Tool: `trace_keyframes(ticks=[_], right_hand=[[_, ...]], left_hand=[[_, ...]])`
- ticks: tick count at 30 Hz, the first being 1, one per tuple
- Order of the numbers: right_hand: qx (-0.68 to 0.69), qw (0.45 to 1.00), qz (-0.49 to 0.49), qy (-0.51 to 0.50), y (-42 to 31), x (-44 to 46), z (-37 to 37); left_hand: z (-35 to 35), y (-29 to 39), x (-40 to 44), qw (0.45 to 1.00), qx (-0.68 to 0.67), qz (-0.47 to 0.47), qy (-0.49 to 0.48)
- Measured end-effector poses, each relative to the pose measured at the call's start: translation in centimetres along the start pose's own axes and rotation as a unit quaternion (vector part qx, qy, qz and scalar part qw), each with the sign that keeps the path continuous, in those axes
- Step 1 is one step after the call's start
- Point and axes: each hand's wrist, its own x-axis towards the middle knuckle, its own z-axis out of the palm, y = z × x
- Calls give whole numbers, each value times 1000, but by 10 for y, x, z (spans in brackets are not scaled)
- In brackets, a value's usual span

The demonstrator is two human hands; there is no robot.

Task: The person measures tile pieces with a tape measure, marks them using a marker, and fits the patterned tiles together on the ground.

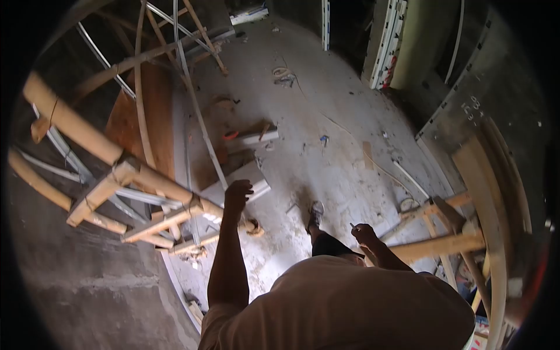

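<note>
My left hand [238, 195] is raised at the left, its fingers loosely curled and a little apart, with nothing visible in them. Just beside it ends a long thin metal strip [201, 125] that leans down from the upper left; whether the two touch I cannot tell. In my right hand [365, 234], low and to the right, a short thin pale stick [352, 226] pokes out between closed fingers. It is too small to name more exactly. One shoe [317, 209] of mine shows on the floor between the hands.
A bamboo-pole frame [160, 182] with metal channels fills the left. Grey offcuts [251, 178] lie on the dusty floor [326, 175]. A cable [335, 123] runs across it. At right stand a wooden frame [437, 246] and curved boards [487, 192]. Door openings with white-edged posts [388, 46] are farther back.
</note>
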Motion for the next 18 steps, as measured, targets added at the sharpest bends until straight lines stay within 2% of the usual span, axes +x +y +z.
trace_keyframes(ticks=[3,5,6,7,8,9,10,11,13,18], right_hand=[[-11,1000,-19,-7,-47,97,-35],[25,1000,-11,-11,-79,170,-62],[-6,997,-67,26,-99,204,-80],[-38,991,-116,56,-116,231,-91],[-16,986,-144,80,-133,262,-107],[-6,986,-140,89,-154,291,-126],[7,983,-151,104,-168,323,-140],[-32,983,-157,90,-189,347,-163],[9,985,-151,78,-234,384,-205],[38,965,-235,111,-298,503,-294]], left_hand=[[4,-14,61,998,65,-9,12],[-47,-159,118,958,256,131,-16],[-33,-129,110,931,349,-104,6],[-61,-231,118,945,256,-184,87],[-63,-250,98,944,231,-214,96],[-58,-252,85,901,275,-332,52],[-49,-207,54,913,64,-397,71],[-39,-172,43,898,42,-431,78],[-37,-158,38,874,36,-477,89],[-21,-140,119,832,20,-544,103]])
